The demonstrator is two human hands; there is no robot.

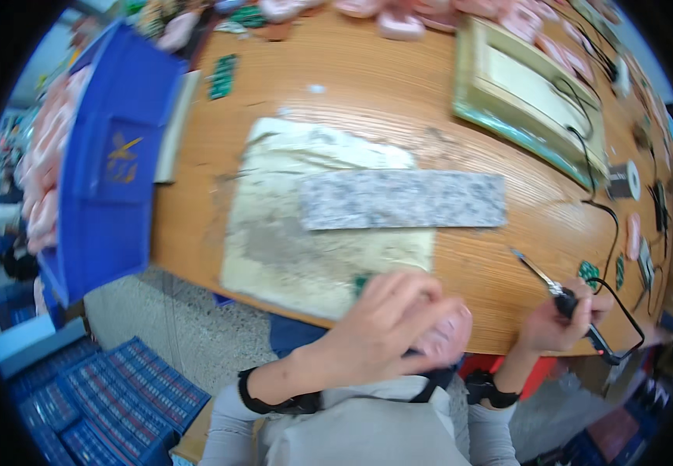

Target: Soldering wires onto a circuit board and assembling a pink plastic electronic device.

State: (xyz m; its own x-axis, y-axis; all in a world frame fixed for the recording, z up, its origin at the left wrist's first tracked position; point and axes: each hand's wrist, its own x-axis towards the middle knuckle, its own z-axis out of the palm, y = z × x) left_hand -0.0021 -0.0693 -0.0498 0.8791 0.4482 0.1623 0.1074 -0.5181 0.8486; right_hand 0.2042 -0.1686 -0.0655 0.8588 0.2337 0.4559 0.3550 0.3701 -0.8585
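Pink piece (451, 335) in left hand (383, 325), soldering iron (538, 272) in right hand (550, 328)

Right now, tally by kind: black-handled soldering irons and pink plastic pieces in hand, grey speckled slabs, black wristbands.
Black-handled soldering iron, right hand: 1
Pink rounded plastic piece, left hand: 1
Grey speckled rectangular slab: 1
Black wristbands: 2
Total: 5

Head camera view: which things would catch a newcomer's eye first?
Probably the large blue bin at the left, heaped with pink pieces. Next, the grey speckled slab in the middle, lying partly on a pale mat. At the lower right, the right hand holds a soldering iron.
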